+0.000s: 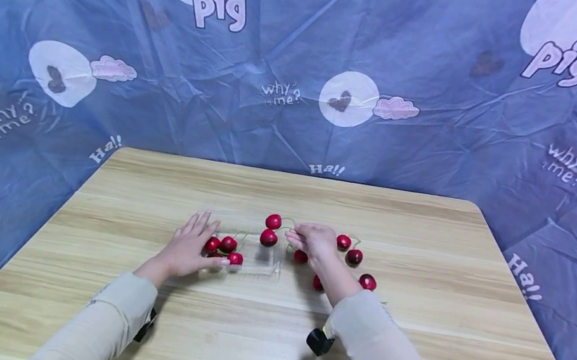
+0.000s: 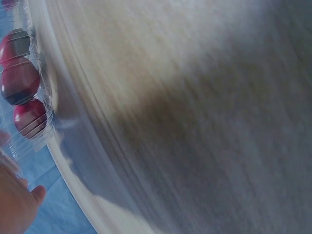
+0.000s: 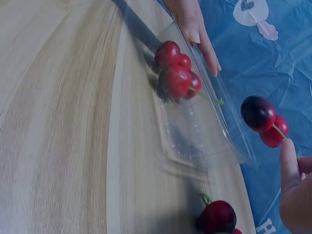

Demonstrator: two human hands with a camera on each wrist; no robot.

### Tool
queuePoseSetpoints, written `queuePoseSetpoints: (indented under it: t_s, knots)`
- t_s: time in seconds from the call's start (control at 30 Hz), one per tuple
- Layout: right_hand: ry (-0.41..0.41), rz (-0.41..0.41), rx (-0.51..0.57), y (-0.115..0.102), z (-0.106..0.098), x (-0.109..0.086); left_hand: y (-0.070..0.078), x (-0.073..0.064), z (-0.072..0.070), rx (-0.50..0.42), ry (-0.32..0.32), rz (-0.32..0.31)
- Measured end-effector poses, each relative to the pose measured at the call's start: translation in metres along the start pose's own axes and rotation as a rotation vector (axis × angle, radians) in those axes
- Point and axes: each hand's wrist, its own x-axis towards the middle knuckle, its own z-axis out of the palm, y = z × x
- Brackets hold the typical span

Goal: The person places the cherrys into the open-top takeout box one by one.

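Observation:
A clear plastic box (image 1: 272,272) sits on the table with several red cherries (image 1: 228,245) at its left end. My left hand (image 1: 189,251) rests on that end, fingers spread and fairly straight, thumb along the near side. My right hand (image 1: 316,243) pinches the stems of a pair of cherries (image 1: 269,238) between thumb and fingertips. This pair hangs above the right part of the box, apart from it, as the right wrist view shows too. In the left wrist view, cherries (image 2: 20,80) show through the box wall, and only part of my left hand (image 2: 17,202) appears.
Several loose cherries (image 1: 354,256) lie on the wooden table (image 1: 237,338) to the right of the box, some partly hidden under my right hand and wrist. A blue printed cloth (image 1: 302,34) hangs behind the table.

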Motion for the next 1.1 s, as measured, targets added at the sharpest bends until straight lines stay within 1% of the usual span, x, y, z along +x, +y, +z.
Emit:
queuePoseSetpoints:
  t_s: [0.2, 0.4, 0.63, 0.8, 1.1]
  knots:
    - [0.013, -0.005, 0.002, 0.004, 0.01, -0.001, -0.001, 0.0, 0.0, -0.002, -0.008, -0.005]
    - [0.026, 0.019, -0.017, 0.007, 0.021, -0.002, 0.0, 0.0, 0.0, -0.005, -0.004, -0.003]
    - [0.02, 0.016, 0.027, 0.013, 0.034, -0.001, 0.0, 0.0, 0.001, -0.001, -0.003, 0.003]
    - [0.03, 0.013, 0.043, 0.019, 0.041, -0.002, -0.001, 0.001, 0.002, -0.002, 0.003, 0.006]
    - [0.039, 0.035, 0.083, 0.025, 0.05, -0.001, -0.002, 0.001, 0.002, -0.004, -0.013, 0.003]
